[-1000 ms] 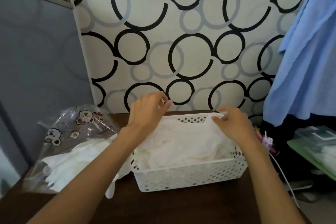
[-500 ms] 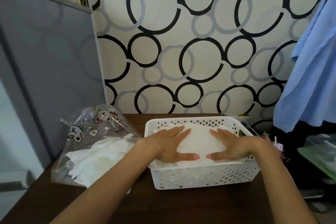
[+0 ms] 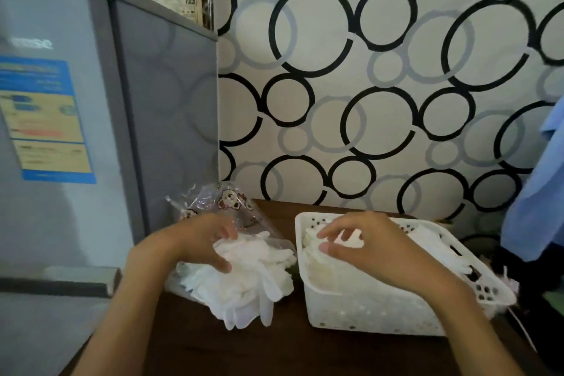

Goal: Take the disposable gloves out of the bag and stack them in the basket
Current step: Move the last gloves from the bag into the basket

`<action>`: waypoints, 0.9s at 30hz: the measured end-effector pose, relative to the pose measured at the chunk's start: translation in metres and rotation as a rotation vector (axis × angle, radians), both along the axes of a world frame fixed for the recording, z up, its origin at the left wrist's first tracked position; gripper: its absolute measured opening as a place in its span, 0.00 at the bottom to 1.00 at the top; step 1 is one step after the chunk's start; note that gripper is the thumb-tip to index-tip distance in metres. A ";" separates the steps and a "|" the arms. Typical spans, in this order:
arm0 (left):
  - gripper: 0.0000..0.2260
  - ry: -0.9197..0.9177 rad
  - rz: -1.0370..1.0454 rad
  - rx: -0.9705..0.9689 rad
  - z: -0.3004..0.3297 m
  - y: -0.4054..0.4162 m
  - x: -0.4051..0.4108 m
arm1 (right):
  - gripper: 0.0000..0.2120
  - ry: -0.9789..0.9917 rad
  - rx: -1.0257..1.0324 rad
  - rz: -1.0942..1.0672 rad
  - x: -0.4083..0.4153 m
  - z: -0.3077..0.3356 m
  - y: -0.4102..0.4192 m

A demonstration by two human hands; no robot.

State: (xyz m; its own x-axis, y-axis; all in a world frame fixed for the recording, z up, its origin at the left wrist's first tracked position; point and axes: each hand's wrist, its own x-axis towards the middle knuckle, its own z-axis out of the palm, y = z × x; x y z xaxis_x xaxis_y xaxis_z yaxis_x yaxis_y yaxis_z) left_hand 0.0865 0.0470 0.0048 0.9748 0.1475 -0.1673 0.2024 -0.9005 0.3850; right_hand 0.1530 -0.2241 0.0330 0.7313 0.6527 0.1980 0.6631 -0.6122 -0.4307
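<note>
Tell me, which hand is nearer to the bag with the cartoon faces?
The left. The left hand rests on the gloves spilling from the bag, while the right hand hovers over the basket beside it.

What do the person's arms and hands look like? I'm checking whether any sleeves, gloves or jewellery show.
Both forearms are bare: no sleeves reach into view. The left hand and right hand wear no gloves, and no rings, watch or bracelet show. Fingernails look short and unpainted.
</note>
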 end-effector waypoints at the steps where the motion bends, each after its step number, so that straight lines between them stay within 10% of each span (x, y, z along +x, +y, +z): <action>1: 0.22 -0.014 0.006 -0.001 -0.003 0.001 0.002 | 0.12 -0.029 -0.055 0.023 -0.011 -0.005 0.017; 6: 0.14 -0.115 0.011 -0.119 -0.008 0.013 0.001 | 0.24 -0.247 -0.212 -0.028 -0.026 -0.030 0.088; 14: 0.09 -0.215 0.091 -0.198 -0.001 0.031 -0.007 | 0.12 -0.404 -0.211 0.116 -0.020 -0.037 0.123; 21: 0.08 -0.340 0.191 -0.272 0.008 0.018 -0.005 | 0.07 0.198 0.064 0.083 -0.001 0.004 0.111; 27: 0.06 -0.211 0.164 -0.257 0.000 0.023 -0.004 | 0.06 0.287 0.230 0.040 0.009 0.029 0.108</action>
State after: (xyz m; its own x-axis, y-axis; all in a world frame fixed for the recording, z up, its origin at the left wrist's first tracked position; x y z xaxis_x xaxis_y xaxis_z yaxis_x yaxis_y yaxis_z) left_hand 0.0821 0.0702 0.0044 0.9587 0.2838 -0.0175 0.2281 -0.7309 0.6433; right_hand 0.1620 -0.1164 0.0618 0.7530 0.6443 0.1332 0.5168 -0.4539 -0.7258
